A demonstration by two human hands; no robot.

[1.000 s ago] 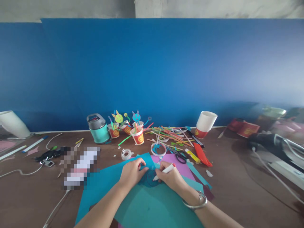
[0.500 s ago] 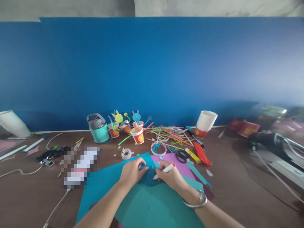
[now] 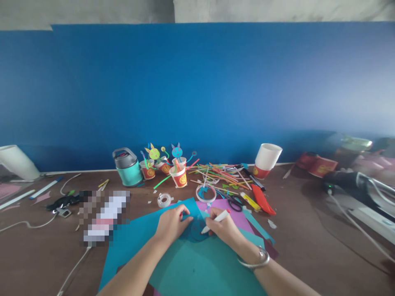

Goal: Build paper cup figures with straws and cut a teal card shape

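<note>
A round face drawing (image 3: 197, 231) in dark lines lies on the teal paper (image 3: 200, 267) in front of me. My right hand (image 3: 224, 226) is closed on a white marker (image 3: 218, 218) with a red end, its tip touching the right part of the drawing. At the drawing's left edge rests my left hand (image 3: 173, 224), its fingers curled and something small and red partly showing by the index finger; what it holds, if anything, is hidden. Under the teal sheet are blue paper (image 3: 123, 242) and purple paper (image 3: 243, 220).
Decorated paper cups (image 3: 179, 179), a teal flask (image 3: 129, 170) and a straw pile (image 3: 222, 174) stand or lie at the back. Nearer are tape rolls (image 3: 164, 200), scissors (image 3: 235, 203) and a yellow cutter (image 3: 250, 202). Stacked cups (image 3: 267, 160) stand at right.
My right hand and the marker have shifted slightly to the right over the drawing. My left hand has stayed where it was.
</note>
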